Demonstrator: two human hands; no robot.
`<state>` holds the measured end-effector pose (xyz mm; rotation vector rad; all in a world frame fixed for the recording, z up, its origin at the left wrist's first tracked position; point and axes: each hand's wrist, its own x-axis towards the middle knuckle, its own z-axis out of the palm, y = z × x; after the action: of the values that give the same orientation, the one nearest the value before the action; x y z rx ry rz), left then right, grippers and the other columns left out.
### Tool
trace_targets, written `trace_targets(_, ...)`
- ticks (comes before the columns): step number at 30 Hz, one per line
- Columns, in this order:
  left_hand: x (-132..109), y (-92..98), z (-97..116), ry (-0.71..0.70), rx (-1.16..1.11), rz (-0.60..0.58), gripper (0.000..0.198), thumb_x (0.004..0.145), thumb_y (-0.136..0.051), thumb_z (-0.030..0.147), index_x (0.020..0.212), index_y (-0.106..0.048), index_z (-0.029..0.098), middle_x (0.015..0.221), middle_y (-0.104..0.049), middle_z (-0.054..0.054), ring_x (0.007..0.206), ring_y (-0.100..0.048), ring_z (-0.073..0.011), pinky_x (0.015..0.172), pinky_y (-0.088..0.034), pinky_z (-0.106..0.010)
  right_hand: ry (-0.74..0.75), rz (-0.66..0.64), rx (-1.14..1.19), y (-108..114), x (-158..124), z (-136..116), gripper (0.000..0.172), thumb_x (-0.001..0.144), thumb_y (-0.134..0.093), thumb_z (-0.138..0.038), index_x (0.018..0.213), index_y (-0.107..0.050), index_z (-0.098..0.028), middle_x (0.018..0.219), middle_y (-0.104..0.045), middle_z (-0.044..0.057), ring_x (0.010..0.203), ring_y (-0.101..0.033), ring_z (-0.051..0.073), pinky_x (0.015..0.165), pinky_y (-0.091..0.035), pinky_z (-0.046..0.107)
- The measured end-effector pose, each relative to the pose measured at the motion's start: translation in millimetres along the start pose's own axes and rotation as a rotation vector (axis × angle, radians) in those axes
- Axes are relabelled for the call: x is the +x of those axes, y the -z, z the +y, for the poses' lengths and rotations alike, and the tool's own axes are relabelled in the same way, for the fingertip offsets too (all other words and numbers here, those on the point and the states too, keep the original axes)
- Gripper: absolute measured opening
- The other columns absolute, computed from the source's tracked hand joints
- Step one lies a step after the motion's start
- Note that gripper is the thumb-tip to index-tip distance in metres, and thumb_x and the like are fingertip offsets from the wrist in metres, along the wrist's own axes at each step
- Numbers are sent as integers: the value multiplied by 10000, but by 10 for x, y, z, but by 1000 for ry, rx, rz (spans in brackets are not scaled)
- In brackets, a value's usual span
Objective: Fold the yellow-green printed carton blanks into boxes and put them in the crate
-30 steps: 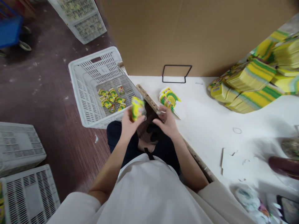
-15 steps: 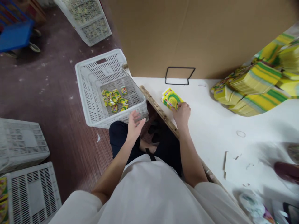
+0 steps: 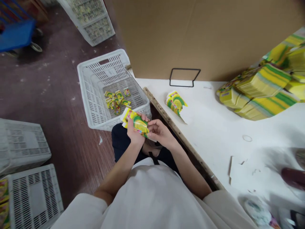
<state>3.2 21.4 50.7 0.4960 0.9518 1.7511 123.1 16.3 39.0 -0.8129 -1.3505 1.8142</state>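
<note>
Over my lap, both hands hold a flat yellow-and-green printed card (image 3: 135,121). My left hand (image 3: 133,132) grips it from below, fingers wrapped around it. My right hand (image 3: 160,132) pinches its right end. A small pile of the same cards (image 3: 175,102) lies on the white table (image 3: 214,127) near its left edge. A white slatted crate (image 3: 95,92) on the floor to my left holds several small yellow-and-green folded pieces (image 3: 116,101).
A tall brown cardboard sheet (image 3: 202,35) stands behind the table. Big stacks of yellow-green cards (image 3: 259,92) fill the table's right rear. More white crates (image 3: 23,149) sit on the dark floor at left and rear. A dark red object (image 3: 293,178) lies at the right edge.
My left hand let a folded piece go by the crate. My right hand reached to the small pile, took a card and brought it back; now both hands hold it over my lap.
</note>
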Motion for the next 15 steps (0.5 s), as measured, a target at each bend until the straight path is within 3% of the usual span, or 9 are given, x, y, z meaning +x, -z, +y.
trace_targets(2, 21, 17, 5, -13, 30, 90, 506, 832, -586, 728, 784, -535, 227, 647, -473, 30, 592, -533, -127, 632, -518, -278, -8, 20, 35, -92, 4, 51, 579, 718, -845, -469, 1136, -505, -261, 940, -669, -2, 835, -640, 167, 735, -498, 306)
trace_targets(5, 24, 108, -55, -18, 113, 163, 478, 756, -732, 664, 789, -556, 221, 676, -514, 38, 585, -504, -104, 584, -480, -236, -21, 97, -41, -82, 31, 73, 597, 663, -892, -474, 1105, -558, -252, 838, -636, -27, 748, -595, 154, 677, -470, 288)
trace_targets(9, -27, 215, -125, -2, 210, 62, 447, 602, -918, 481, 828, -656, 199, 778, -654, 29, 687, -610, -101, 665, -520, -207, 3, 187, 15, 95, 46, 26, 447, 715, -842, -523, 993, -636, -238, 838, -672, -13, 743, -612, 158, 707, -504, 305)
trace_targets(13, -65, 241, -120, 44, 268, 6, 425, 628, -907, 498, 848, -734, 178, 741, -724, 4, 667, -678, -145, 712, -581, -281, -1, 243, -31, 244, 17, -19, 376, 745, -800, -567, 855, -719, -217, 814, -710, 15, 733, -638, 182, 698, -532, 332)
trace_targets(15, -33, 253, -69, 58, 280, -35, 427, 670, -872, 542, 852, -747, 176, 775, -753, -25, 725, -718, -184, 784, -604, -339, 55, 304, -130, 306, -11, -50, 336, 799, -750, -557, 885, -768, -233, 849, -723, 28, 777, -652, 202, 746, -549, 365)
